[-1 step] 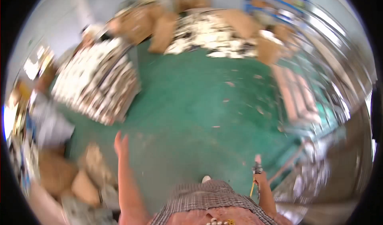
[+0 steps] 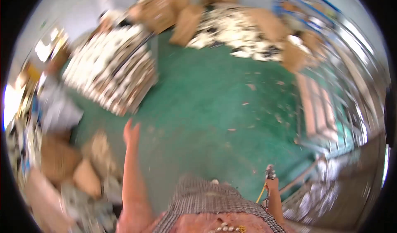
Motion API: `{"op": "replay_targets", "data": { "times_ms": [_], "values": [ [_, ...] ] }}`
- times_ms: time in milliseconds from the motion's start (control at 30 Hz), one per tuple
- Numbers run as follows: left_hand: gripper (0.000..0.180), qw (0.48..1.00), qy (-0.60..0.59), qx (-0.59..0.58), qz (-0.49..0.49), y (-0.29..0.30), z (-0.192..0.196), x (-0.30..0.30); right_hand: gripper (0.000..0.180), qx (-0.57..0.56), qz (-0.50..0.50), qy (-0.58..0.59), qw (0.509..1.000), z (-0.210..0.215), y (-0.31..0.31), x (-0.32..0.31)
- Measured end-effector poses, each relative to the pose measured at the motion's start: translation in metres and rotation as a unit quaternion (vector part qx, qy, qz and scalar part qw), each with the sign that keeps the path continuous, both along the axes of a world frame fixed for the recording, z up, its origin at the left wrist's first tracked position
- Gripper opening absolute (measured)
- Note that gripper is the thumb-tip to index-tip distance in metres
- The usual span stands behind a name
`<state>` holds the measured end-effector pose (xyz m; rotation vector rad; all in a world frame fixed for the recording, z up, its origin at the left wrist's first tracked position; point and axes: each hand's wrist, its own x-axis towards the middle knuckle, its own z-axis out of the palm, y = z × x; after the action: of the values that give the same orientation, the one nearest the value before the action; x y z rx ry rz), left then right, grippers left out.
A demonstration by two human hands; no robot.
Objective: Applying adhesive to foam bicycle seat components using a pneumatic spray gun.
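Note:
My left hand (image 2: 131, 133) is stretched out ahead over the floor with its fingers apart and holds nothing. Just beyond it stands a tall stack of white and pale pieces (image 2: 111, 70), seemingly held by a metal frame. On the right, my right hand (image 2: 271, 184) is closed round a small dark and silver tool (image 2: 270, 172); motion blur keeps me from telling its kind. A thin yellow strip (image 2: 261, 193) slants down beside that hand. I have a checked apron (image 2: 206, 196) over pink clothing.
Green floor (image 2: 198, 105) with scattered scraps lies ahead. At the back are a heap of white pieces (image 2: 231, 26) and cardboard boxes (image 2: 157, 14). A metal rack cart (image 2: 320, 109) with pinkish contents stands right. Brown sacks or boxes (image 2: 58, 156) crowd the near left.
The whole scene has shifted rightward and slightly up in the picture, as my view turns left. My left hand reaches a little farther forward. The right hand keeps its grip.

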<state>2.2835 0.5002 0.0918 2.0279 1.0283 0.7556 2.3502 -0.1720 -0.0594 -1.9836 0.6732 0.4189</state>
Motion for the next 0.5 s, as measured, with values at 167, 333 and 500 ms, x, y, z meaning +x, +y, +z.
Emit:
{"op": "replay_targets", "data": {
  "times_ms": [167,333,500],
  "values": [
    [0.048,0.985,0.0,0.161,0.059,0.108,0.071,0.13,0.026,-0.016,-0.011,-0.127,0.992,0.015,0.066,0.167],
    [0.054,0.948,0.047,0.311,0.041,0.285,0.118,0.248,0.019,-0.024,-0.049,-0.185,0.981,0.045,0.167,0.247],
    [0.057,0.956,0.265,0.123,-0.018,0.436,0.056,0.257,0.019,-0.117,0.027,-0.094,0.988,-0.01,0.203,0.269]
  ]
}}
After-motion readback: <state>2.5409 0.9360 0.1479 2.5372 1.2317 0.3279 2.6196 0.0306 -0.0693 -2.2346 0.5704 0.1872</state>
